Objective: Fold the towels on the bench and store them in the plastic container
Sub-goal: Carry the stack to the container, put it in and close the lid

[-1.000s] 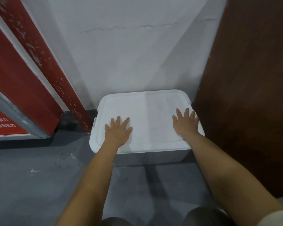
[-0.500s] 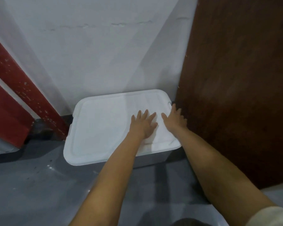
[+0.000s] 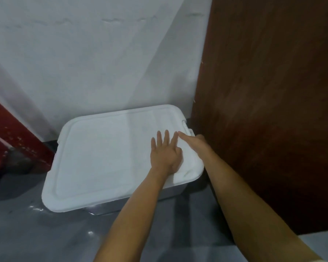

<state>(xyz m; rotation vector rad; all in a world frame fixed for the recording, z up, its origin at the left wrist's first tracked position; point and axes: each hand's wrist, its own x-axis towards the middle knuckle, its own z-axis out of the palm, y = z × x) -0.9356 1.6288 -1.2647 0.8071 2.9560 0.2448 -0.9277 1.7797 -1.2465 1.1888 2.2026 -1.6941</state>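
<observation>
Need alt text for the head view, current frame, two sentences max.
Both hands lie on the right end of a closed white lid on a plastic container on a grey floor: left hand flat, right hand at the lid's right edge. A white wall stands behind and a brown panel to the right.

Nothing I can read here: no lettering, label or number on the white lid [image 3: 106, 157] under my palms
</observation>
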